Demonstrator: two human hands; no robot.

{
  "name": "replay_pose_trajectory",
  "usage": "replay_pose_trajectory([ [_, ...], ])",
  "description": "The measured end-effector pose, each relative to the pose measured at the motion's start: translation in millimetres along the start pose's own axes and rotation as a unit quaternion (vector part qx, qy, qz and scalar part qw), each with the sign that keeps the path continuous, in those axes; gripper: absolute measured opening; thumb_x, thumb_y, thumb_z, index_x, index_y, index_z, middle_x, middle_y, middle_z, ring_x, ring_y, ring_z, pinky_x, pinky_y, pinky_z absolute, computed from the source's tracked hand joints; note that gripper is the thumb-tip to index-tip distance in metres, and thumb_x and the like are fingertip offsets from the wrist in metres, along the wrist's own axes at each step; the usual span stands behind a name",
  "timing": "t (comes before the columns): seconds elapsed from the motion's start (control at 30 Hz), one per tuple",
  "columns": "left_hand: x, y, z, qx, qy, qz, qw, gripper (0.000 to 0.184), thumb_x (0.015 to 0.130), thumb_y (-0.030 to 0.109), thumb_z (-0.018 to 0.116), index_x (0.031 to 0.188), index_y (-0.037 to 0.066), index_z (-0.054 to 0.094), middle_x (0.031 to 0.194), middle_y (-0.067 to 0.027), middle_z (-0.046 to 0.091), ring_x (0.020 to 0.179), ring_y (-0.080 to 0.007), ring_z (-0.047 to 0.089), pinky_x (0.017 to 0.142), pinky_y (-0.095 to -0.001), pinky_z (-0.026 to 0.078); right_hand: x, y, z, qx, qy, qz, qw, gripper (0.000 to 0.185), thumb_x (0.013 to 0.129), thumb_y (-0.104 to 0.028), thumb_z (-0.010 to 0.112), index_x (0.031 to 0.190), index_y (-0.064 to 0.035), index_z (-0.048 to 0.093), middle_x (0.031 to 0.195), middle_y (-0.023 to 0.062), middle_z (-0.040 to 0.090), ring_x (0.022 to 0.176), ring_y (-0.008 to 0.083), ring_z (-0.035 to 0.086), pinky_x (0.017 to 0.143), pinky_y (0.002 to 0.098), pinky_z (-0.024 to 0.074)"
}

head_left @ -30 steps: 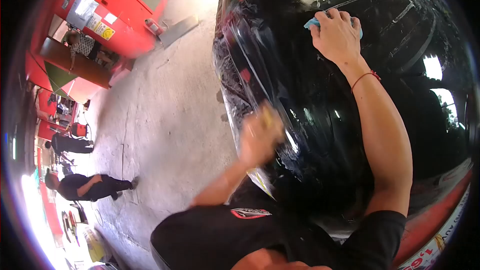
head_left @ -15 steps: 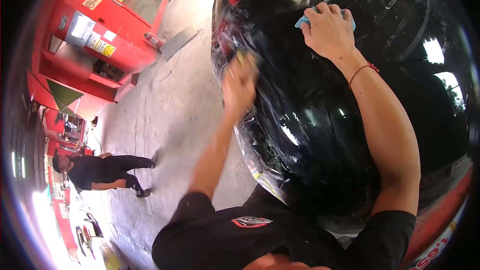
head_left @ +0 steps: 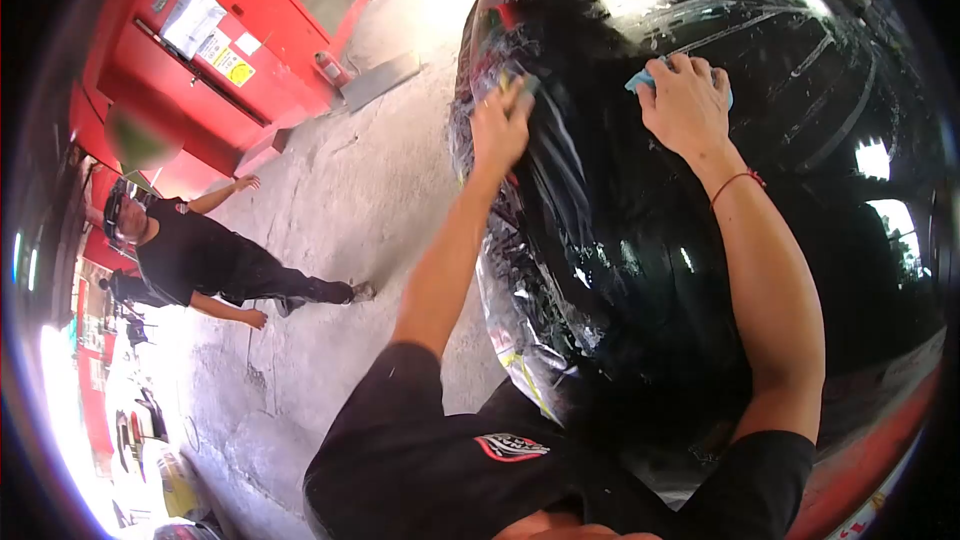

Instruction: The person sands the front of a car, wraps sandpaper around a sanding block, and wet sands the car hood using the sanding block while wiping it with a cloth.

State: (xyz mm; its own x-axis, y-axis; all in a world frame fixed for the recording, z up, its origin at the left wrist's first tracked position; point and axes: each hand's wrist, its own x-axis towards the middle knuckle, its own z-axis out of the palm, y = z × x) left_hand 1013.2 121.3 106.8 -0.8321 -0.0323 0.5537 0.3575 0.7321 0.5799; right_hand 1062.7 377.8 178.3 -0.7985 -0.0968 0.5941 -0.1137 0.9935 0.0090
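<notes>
A glossy black curved vehicle panel (head_left: 640, 240) fills the right half of the view, wet and streaked. Crinkled clear film (head_left: 520, 300) lies along its left edge. My left hand (head_left: 500, 130) is closed on a small yellowish item (head_left: 518, 85), pressed near that edge; motion blur hides its exact kind. Farther right, my right hand (head_left: 688, 105) rests on the panel, fingers curled over a light blue cloth (head_left: 640, 80) that shows on both sides of the hand.
On the left a co-worker (head_left: 205, 255) in black stands on the concrete floor (head_left: 350, 190). Behind are a red cabinet (head_left: 290, 60) with stickers, a fire extinguisher (head_left: 330, 70) and a grey plate (head_left: 382, 80). A parked motorbike (head_left: 170, 480) shows at lower left.
My left hand has slid farther up along the panel's left edge. My right hand stays about in place on the cloth. The co-worker has turned, arms now spread; the view has shifted slightly.
</notes>
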Motion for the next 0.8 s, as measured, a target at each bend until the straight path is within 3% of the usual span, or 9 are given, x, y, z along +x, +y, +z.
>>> replay_pose_trajectory([
  [0.07,47.2,-40.1,32.1,0.0,0.067,0.041,0.997,0.037,0.092,0.033,0.064,0.12,0.01,0.071,0.099,-0.0242,0.067,0.094,-0.0425,0.064,0.082,-0.0488,0.05,0.5,3.7,6.1,0.007,0.022,-0.001,1.0,0.027,0.089,-0.032,0.062,0.107,-0.0132,0.069,0.111,0.0093,0.065,0.113,0.0315,0.058,0.097,0.0522,0.0391],
  [0.17,24.3,-23.4,19.3,0.014,0.037,-0.031,0.999,0.038,0.091,0.034,0.065,0.119,0.009,0.071,0.099,-0.0234,0.067,0.094,-0.0415,0.064,0.083,-0.0486,0.05,0.3,-1.3,2.8,0.02,-0.001,-0.006,1.0,0.027,0.089,-0.033,0.063,0.106,-0.0131,0.069,0.111,0.0103,0.065,0.114,0.0319,0.058,0.098,0.0545,0.0389],
  [0.2,-0.9,-10.4,7.6,0.025,0.009,-0.049,0.998,0.038,0.09,0.032,0.066,0.121,0.011,0.069,0.102,-0.0228,0.066,0.094,-0.0423,0.064,0.084,-0.0488,0.05,1.5,0.2,2.9,0.013,-0.005,-0.002,1.0,0.028,0.089,-0.033,0.063,0.107,-0.0133,0.069,0.113,0.0103,0.064,0.114,0.0319,0.057,0.098,0.0547,0.0388],
  [0.3,-118.9,39.4,-23.5,0.0,0.053,0.071,0.996,0.04,0.086,0.015,0.07,0.126,0.012,0.067,0.124,-0.0213,0.062,0.111,-0.0409,0.058,0.092,-0.048,0.049,2.9,-2.4,-3.6,0.013,-0.017,-0.004,1.0,0.029,0.089,-0.033,0.062,0.11,-0.0141,0.069,0.116,0.0096,0.063,0.116,0.0321,0.056,0.1,0.0554,0.0385],
  [0.37,-187.1,73.6,-42.2,-0.077,-0.004,0.029,0.997,0.045,0.083,0.01,0.075,0.128,0.013,0.068,0.133,-0.0209,0.059,0.117,-0.0387,0.057,0.101,-0.0434,0.046,4.5,-3.2,-7.5,0.014,-0.03,0.007,0.999,0.03,0.089,-0.033,0.062,0.111,-0.0146,0.069,0.116,0.0087,0.064,0.117,0.0319,0.056,0.101,0.0552,0.0386],
  [0.43,-217.1,85.9,-49.0,-0.152,0.002,0.043,0.987,0.048,0.08,0.01,0.08,0.126,0.014,0.069,0.133,-0.0193,0.06,0.112,-0.0371,0.059,0.098,-0.0425,0.047,5.2,-6.5,-11.5,0.012,-0.024,0.0,1.0,0.03,0.089,-0.033,0.062,0.111,-0.0147,0.069,0.116,0.0086,0.064,0.118,0.0322,0.055,0.101,0.0555,0.0385],
  [0.6,-189.4,72.6,-39.3,-0.162,0.055,0.079,0.982,0.046,0.08,0.012,0.08,0.125,0.014,0.069,0.134,-0.0162,0.06,0.113,-0.0355,0.059,0.095,-0.0414,0.048,6.3,-0.4,-6.5,-0.017,0.004,-0.05,0.999,0.032,0.089,-0.034,0.061,0.113,-0.0144,0.068,0.114,0.0102,0.066,0.108,0.0343,0.061,0.091,0.0504,0.0477],
  [0.7,-182.2,66.7,-38.8,-0.122,0.094,0.146,0.977,0.044,0.081,0.016,0.078,0.124,0.012,0.068,0.131,-0.0153,0.059,0.107,-0.0348,0.059,0.093,-0.0405,0.048,9.2,3.7,-5.0,-0.012,0.012,-0.081,0.997,0.031,0.09,-0.032,0.06,0.113,-0.013,0.068,0.113,0.0124,0.067,0.104,0.0356,0.063,0.086,0.0478,0.0506],
  [0.8,-184.4,67.1,-35.9,-0.133,0.083,0.12,0.98,0.043,0.083,0.018,0.076,0.124,0.01,0.067,0.129,-0.0159,0.057,0.102,-0.0327,0.057,0.092,-0.0408,0.047,10.3,-0.1,-8.1,-0.043,-0.093,0.002,0.995,0.038,0.094,-0.038,0.057,0.125,-0.0174,0.063,0.13,0.0059,0.06,0.121,0.0313,0.055,0.1,0.0527,0.0421],
])
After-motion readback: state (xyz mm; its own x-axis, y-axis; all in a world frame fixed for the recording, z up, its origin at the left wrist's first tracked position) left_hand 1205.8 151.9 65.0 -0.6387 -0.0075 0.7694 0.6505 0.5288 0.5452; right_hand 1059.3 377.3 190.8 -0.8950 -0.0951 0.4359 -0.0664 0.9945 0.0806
